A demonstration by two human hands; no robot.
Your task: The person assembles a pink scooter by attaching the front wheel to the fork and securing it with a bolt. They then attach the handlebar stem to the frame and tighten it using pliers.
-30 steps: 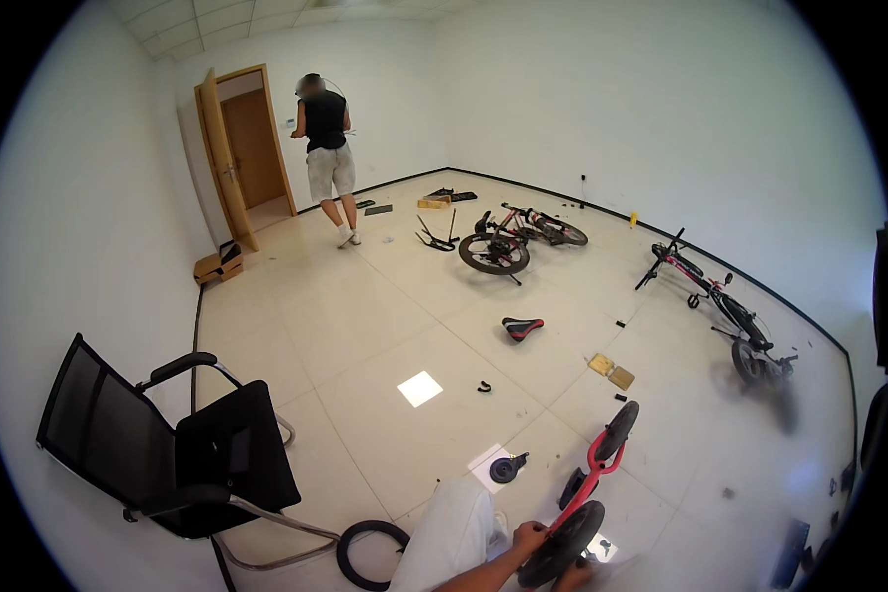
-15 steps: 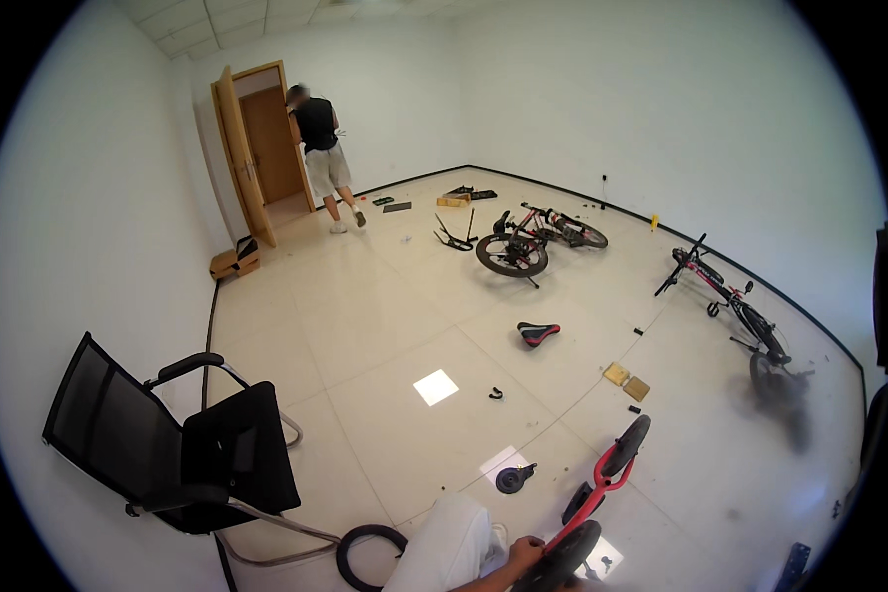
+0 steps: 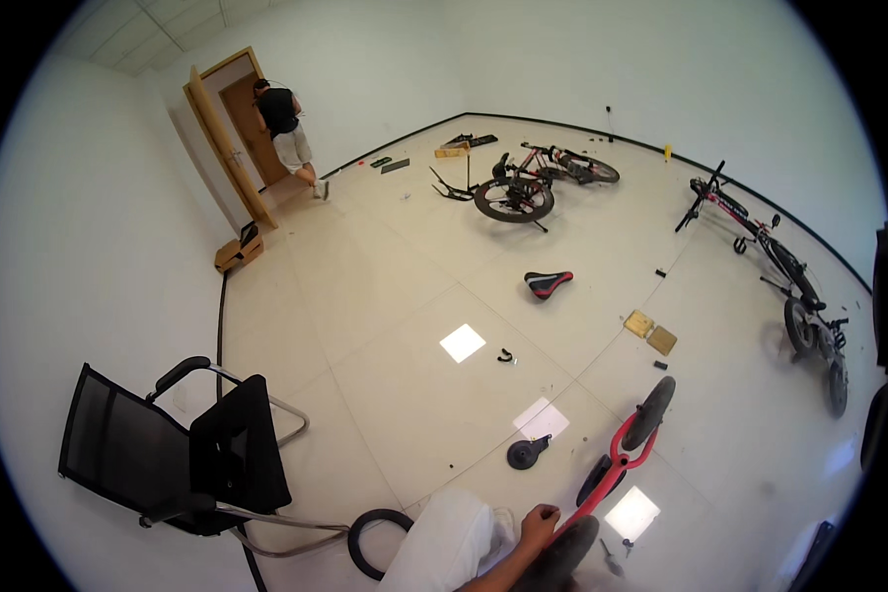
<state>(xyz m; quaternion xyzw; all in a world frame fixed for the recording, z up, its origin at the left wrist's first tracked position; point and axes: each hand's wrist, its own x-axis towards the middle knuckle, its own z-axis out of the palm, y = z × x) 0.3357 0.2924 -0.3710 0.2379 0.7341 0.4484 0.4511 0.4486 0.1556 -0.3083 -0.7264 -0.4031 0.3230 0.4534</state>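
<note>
A small red bike frame (image 3: 581, 512) lies in front of me at the lower right. Its fork carries a dark wheel (image 3: 650, 412) at the far end, and a dark rounded part (image 3: 568, 551) is at the near end. My left hand (image 3: 538, 527) is beside the red tube, its fingers curled; what they hold, if anything, is hidden. My right hand does not show. Left of my white-trousered knee, a black tyre (image 3: 354, 541) lies by the chair leg. Beyond the hand lies a round black part with an arm (image 3: 528, 452).
A black mesh chair (image 3: 233, 456) stands at the left. On the floor are a saddle (image 3: 548, 284), yellow-brown blocks (image 3: 662, 340), a curved black piece (image 3: 505, 355), a partly dismantled bike (image 3: 515, 199) and another bike (image 3: 768, 242). A person (image 3: 284, 128) is by the open door (image 3: 229, 148).
The view has shifted, so the floor objects sit higher in the picture. My left hand has moved forward along the red frame. The other person has moved closer to the doorway.
</note>
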